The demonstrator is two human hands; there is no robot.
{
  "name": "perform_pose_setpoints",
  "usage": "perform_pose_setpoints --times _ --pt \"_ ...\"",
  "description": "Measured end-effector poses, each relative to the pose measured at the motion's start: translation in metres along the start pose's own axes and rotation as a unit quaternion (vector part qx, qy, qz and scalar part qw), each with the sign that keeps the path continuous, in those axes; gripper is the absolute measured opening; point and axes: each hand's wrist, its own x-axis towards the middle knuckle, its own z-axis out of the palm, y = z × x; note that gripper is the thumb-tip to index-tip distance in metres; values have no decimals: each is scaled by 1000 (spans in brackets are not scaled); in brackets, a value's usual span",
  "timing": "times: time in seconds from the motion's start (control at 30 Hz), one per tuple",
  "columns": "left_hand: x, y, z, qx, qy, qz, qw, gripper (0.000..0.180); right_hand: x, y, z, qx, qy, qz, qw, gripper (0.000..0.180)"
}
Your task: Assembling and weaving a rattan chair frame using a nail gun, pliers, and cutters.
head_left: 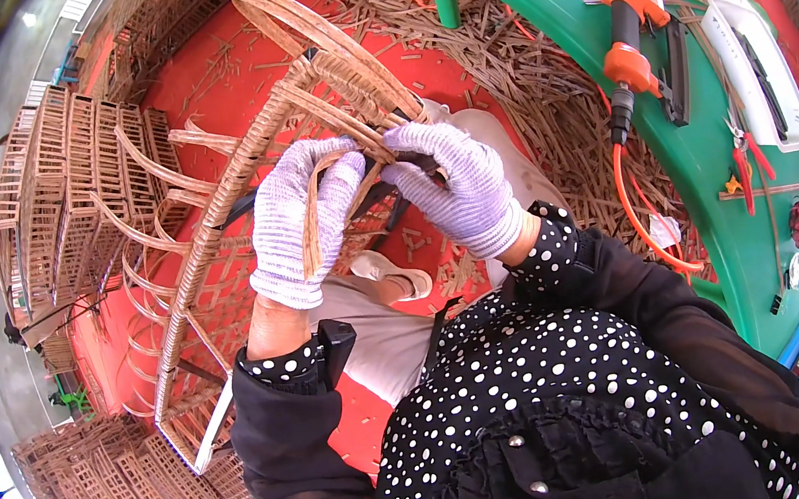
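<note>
A brown woven basket (202,240), with a wrapped rim and a looped handle (330,26) at its far end, is tilted in front of me. My left hand (290,225), in a white-and-purple striped glove, is closed on a flat brown wicker strip (312,226), which bends over with its tail hanging down across the glove. Beside it my right hand (465,188), gloved alike, has its fingers pinched together at the woven strips below the handle. Its fingertips touch the weave near the left thumb; exactly what lies between them is partly hidden. Loose strip ends curl out from the basket's left side.
On the green table (720,227) at the right lie an orange-and-black air stapler (632,37) with an orange hose (627,199), a white tray (754,66) and red-handled pliers (749,158). Cut strips (543,109) litter the red floor. Stacked woven baskets (80,201) stand at left.
</note>
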Motion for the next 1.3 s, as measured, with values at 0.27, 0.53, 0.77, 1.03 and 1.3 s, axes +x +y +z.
perform_pose_setpoints --times 0.27,0.53,0.77,1.03,1.3 --pt "0 -2 1 3 25 72 997 13 6 5 -4 -70 -12 -68 995 23" --pt "-7 -3 7 -6 111 89 990 16 9 6 -8 -141 -42 -114 983 24" --pt "-18 9 15 -140 151 67 976 22 17 -9 -18 -162 -131 -69 976 31" --pt "-16 5 14 -320 140 25 937 23 27 -16 -18 -205 -147 -19 967 36" --pt "-35 6 21 179 3 373 910 22 46 -29 -57 -45 -228 -66 970 23"
